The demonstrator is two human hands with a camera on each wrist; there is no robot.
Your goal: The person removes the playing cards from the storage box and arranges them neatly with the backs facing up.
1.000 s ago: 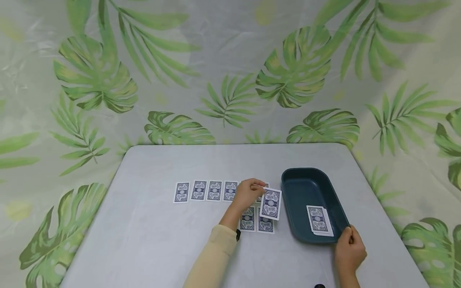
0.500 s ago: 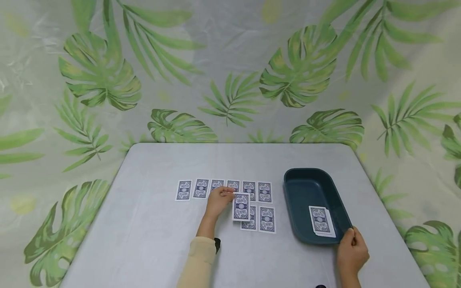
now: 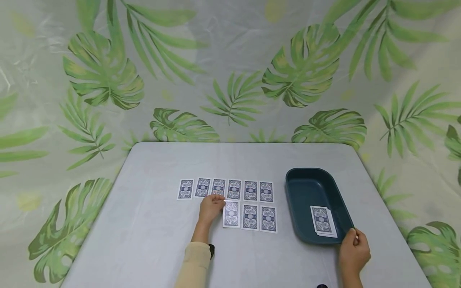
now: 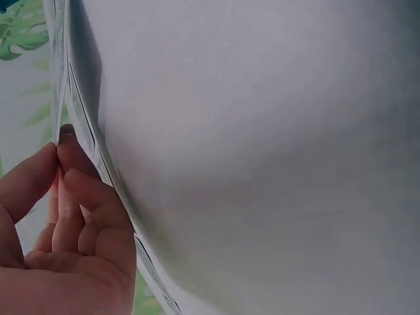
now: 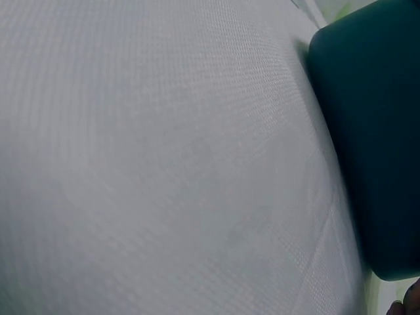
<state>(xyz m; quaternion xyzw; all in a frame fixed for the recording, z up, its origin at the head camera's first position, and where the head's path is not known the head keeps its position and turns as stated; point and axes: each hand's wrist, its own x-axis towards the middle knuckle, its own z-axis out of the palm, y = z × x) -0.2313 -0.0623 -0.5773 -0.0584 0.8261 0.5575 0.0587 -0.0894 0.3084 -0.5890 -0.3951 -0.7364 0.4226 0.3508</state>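
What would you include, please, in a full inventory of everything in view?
Table: one, whitish, across the lower view
Leaf-print backdrop: one, pale with green leaves, behind the table
Far-row playing cards: six, blue-and-white backs, on the table
Near-row playing cards: two, same backs, nearer the person
Held playing card: one, same back, left end of the near row
Tray: one, dark teal, right of both rows
Stacked playing cards: count unclear, same back on top, in the tray
Unidentified object: one, black, cut off at the bottom edge
Sleeve: one, pale yellow, left arm
Left hand: one, pinching the held playing card
Right hand: one, gripping the tray's near right corner
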